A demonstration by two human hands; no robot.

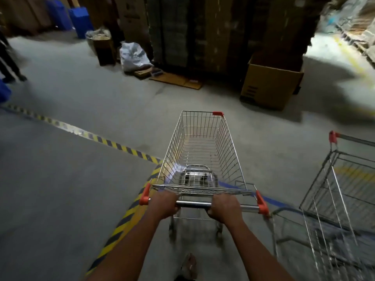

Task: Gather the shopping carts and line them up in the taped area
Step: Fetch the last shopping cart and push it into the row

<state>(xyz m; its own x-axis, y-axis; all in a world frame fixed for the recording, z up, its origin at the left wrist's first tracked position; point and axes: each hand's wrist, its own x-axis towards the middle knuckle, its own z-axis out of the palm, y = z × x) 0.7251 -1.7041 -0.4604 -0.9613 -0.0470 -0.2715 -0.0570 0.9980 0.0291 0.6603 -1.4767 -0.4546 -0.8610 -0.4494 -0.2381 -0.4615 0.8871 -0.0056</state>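
- Left hand [164, 203] and right hand [223, 207]: each grip wrapped around the handle bar [193, 204] of the wire shopping cart [200, 151].
- Cart stands on the concrete floor [60, 189], at the corner of the yellow-black floor tape [113, 141].
- Second cart [343, 191] just beside it, at the right, blurred.
- Open cardboard box [269, 86] well ahead.

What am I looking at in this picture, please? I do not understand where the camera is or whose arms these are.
There is no machine here. A person wears the camera on the head, so this single view looks forward and down at their own arms. The left hand and the right hand both grip the handle bar of an empty wire shopping cart. A second cart stands to the right. Yellow-and-black striped tape marks the concrete floor. Ahead sits an open cardboard box.
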